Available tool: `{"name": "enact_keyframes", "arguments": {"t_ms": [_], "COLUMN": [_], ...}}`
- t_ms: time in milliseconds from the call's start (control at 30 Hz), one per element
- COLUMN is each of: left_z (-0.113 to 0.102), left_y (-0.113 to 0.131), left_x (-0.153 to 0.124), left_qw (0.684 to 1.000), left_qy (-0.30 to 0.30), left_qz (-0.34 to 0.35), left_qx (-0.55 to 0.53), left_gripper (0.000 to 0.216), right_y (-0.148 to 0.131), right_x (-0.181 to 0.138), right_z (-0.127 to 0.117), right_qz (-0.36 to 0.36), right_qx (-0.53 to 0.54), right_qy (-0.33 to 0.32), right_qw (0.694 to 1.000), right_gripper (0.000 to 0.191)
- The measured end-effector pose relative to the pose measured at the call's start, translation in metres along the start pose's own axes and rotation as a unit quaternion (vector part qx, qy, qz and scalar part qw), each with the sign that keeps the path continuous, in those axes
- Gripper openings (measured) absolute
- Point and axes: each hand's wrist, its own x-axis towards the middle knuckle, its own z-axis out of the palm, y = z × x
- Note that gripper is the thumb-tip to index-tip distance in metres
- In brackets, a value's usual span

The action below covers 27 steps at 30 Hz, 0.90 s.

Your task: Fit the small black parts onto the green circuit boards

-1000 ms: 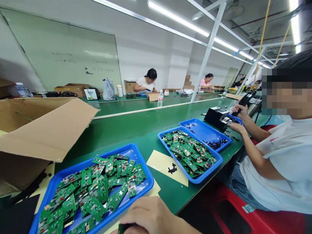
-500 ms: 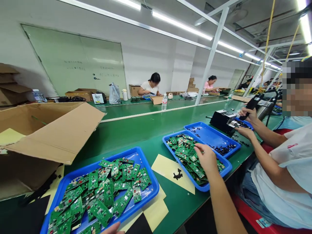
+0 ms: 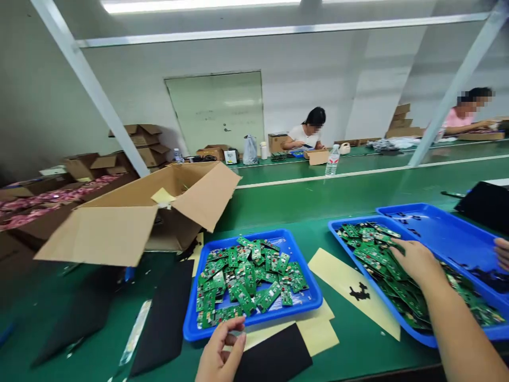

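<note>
My right hand (image 3: 417, 264) reaches over the right blue tray (image 3: 413, 335), its thumb and forefinger pinched at the edge of a green circuit board (image 3: 384, 239) on the heap. Part of the heap lies hidden under that hand and forearm. At the near edge of the left blue tray (image 3: 314, 297) is my left hand (image 3: 225, 350), fingers loosely bent and thumb apart, with nothing visible in it. Many green circuit boards (image 3: 248, 276) lie jumbled in this left tray. A black sheet (image 3: 274, 355) lies beside my left hand.
An open cardboard box (image 3: 107, 233) stands left. Small black parts (image 3: 360, 292) lie on yellow paper (image 3: 330, 262) between the trays. Another blue tray (image 3: 433, 217) holds more black parts, with a co-worker's hand (image 3: 503, 253) over it. A water bottle (image 3: 332, 161) stands beyond.
The view has swung left, so things appear further right. My left hand has come more into view by the left tray. My right hand stays at the boards in the right tray.
</note>
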Motion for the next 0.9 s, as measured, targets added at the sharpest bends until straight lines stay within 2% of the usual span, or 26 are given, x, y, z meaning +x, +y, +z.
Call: {"name": "enact_keyframes", "arguments": {"t_ms": [67,167,300,367,400,500,600,667,767,900], "left_z": [-0.006,-0.015,-0.023,-0.027,-0.028,-0.033,-0.032,-0.031,-0.027,-0.025], "left_y": [-0.002,0.003,0.015,0.017,0.017,0.012,0.004,0.000,-0.004,-0.010], "left_x": [0.001,0.003,-0.005,-0.015,-0.021,-0.036,-0.047,-0.050,-0.050,-0.049], "left_qw": [0.995,0.986,0.975,0.969,0.965,0.956,0.954,0.958,0.967,0.982], "left_qy": [0.009,0.014,-0.014,-0.023,-0.023,-0.014,-0.005,-0.002,0.003,0.011], "left_qz": [0.040,0.054,0.036,0.005,-0.013,-0.065,-0.097,-0.108,-0.115,-0.113], "left_qx": [0.091,0.156,0.218,0.247,0.260,0.286,0.283,0.266,0.229,0.153], "left_gripper": [0.038,0.028,0.013,0.013,0.017,0.030,0.033,0.031,0.029,0.027], "right_y": [-0.002,-0.013,-0.047,-0.071,-0.085,-0.126,-0.164,-0.182,-0.198,-0.201], "right_x": [-0.002,-0.018,-0.072,-0.111,-0.132,-0.191,-0.234,-0.251,-0.262,-0.257], "right_z": [-0.003,-0.010,-0.015,-0.016,-0.017,-0.021,-0.023,-0.020,-0.011,0.001], "right_qz": [-0.005,-0.041,-0.150,-0.225,-0.259,-0.394,-0.463,-0.460,-0.404,-0.364], "right_qx": [0.006,0.042,0.130,0.189,0.212,0.299,0.338,0.350,0.369,0.380], "right_qy": [0.008,0.012,-0.025,-0.058,-0.074,-0.151,-0.213,-0.263,-0.334,-0.355], "right_qw": [1.000,0.998,0.980,0.954,0.939,0.856,0.791,0.772,0.767,0.773], "right_gripper": [0.019,0.028,0.043,0.046,0.042,0.025,0.031,0.037,0.039,0.032]}}
